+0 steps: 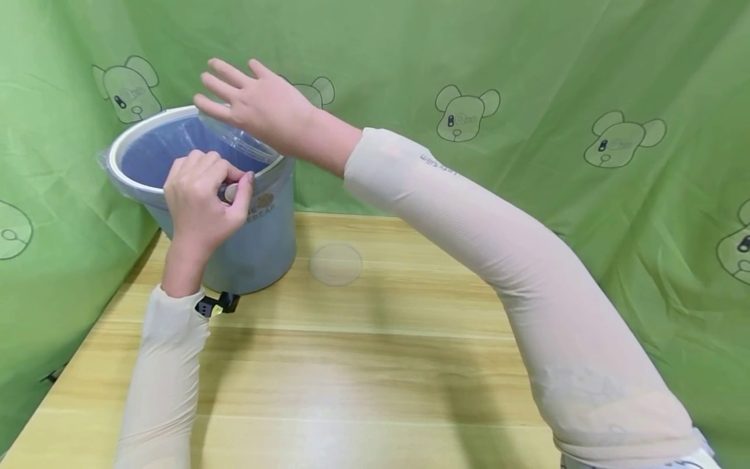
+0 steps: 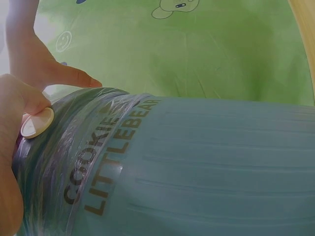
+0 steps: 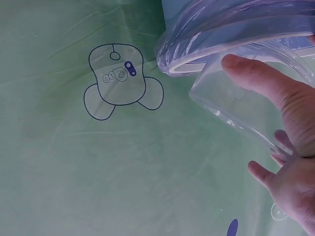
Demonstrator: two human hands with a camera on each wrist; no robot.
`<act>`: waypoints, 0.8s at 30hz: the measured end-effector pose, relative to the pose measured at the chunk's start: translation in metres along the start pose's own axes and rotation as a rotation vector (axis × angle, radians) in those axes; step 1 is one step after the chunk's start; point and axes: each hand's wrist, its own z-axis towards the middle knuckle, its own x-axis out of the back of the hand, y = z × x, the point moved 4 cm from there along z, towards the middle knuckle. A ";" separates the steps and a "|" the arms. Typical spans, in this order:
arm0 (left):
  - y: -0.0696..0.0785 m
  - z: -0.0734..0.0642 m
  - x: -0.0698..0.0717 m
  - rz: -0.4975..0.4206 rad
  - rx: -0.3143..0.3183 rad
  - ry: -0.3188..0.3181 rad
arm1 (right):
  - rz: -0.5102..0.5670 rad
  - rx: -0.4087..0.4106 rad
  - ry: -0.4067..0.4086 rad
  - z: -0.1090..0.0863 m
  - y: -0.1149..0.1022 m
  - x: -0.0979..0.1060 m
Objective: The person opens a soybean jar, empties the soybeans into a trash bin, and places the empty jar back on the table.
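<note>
Over on the left of the head view, I see the blue bin [image 1: 234, 221] standing at the back left corner of the wooden table [image 1: 375, 365], right against the green bear-print curtain [image 1: 527, 98]. Its rim wears a clear plastic liner [image 2: 106, 110] folded down over the outside; the left wrist view shows it lying wrinkled over the printed words "COOKIE LITTLE BEAR". I judge the bin is parked in that corner so both arms can reach its mouth without leaning.

My left hand [image 1: 202, 198] sits at the near edge of the rim, fingers curled, thumb and forefinger pinching a small round off-white disc [image 1: 231, 192]. In the left wrist view the disc [image 2: 37, 123] lies pressed flat against the lined rim, so the grip seems meant to steady it there. What the disc is, I cannot tell.

Moving right, my right hand [image 1: 258, 101] hovers over the bin's mouth, fingers straight and spread. Under the palm is a clear plastic container [image 3: 231, 105], tilted against the rim; the thumb rests on its wall, and the flat hand looks placed to hold it there rather than grasp it.

Further right, a transparent round lid [image 1: 336, 264] lies flat on the table just beside the bin, apart from both hands.
</note>
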 end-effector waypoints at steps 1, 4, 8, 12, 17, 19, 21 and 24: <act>0.000 0.000 0.000 0.000 0.000 0.002 | 0.000 -0.001 0.004 0.000 0.000 0.000; 0.000 0.001 0.000 0.002 0.001 0.007 | 0.008 -0.011 0.010 0.000 0.002 0.000; -0.001 0.001 -0.001 -0.002 0.003 0.012 | 0.049 -0.043 0.029 -0.001 0.007 -0.001; -0.001 0.001 -0.003 -0.006 0.002 0.010 | 0.143 -0.105 0.079 -0.004 0.022 0.001; -0.001 -0.001 -0.005 -0.012 0.000 0.007 | 0.243 -0.281 0.192 -0.010 0.051 0.010; -0.001 -0.001 -0.005 -0.016 0.000 0.012 | 0.263 -0.364 0.252 -0.012 0.060 0.014; -0.001 0.000 -0.006 -0.018 -0.002 0.016 | 0.262 -0.392 0.282 -0.012 0.063 0.014; -0.003 0.001 -0.007 -0.021 0.002 0.022 | 0.224 -0.314 0.180 -0.008 0.053 0.005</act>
